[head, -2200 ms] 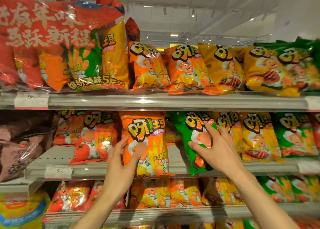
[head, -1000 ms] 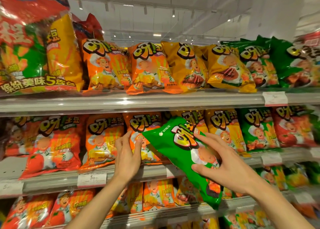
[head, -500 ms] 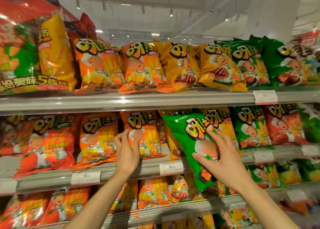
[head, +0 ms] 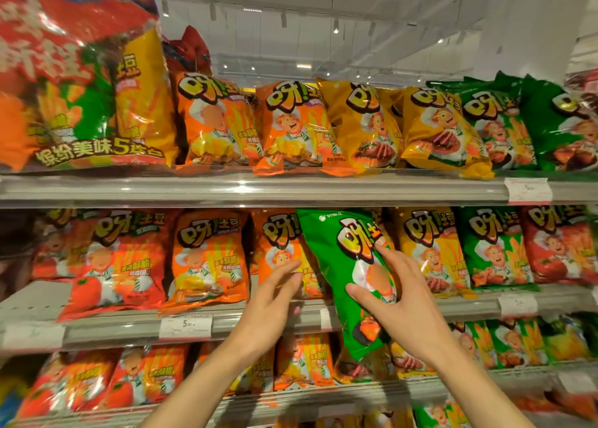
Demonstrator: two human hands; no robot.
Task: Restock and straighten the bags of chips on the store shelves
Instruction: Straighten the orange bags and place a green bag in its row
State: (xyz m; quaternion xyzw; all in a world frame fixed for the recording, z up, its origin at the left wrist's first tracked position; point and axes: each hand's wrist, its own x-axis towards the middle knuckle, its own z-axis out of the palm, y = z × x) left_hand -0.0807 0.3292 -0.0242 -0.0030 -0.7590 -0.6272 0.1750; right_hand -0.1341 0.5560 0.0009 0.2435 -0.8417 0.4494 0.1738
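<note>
Right now my right hand (head: 396,301) has its grip on the green chip bag (head: 348,275) — thumb hooked across the lower front, fingers spread over the printed face and curled at its right edge. That bag hangs tilted in front of the middle shelf (head: 106,327), its top leaning left under the shelf above and its bottom corner dropping past the shelf's front rail, covering part of an orange bag (head: 278,249) behind it. My left hand (head: 271,301) reaches up beside it with fingers straight and loosely apart, the tips blurred, just at the front of that orange bag — I cannot tell whether they touch it. Along the middle shelf stand red tomato bags (head: 113,259), more orange ones, a yellow bag (head: 430,249), a green bag (head: 492,246) and another red one at far right. On the top shelf (head: 291,188) sit orange, yellow and green bags beside a big multipack (head: 71,88), with white price tags (head: 186,325) clipped on the rails.
</note>
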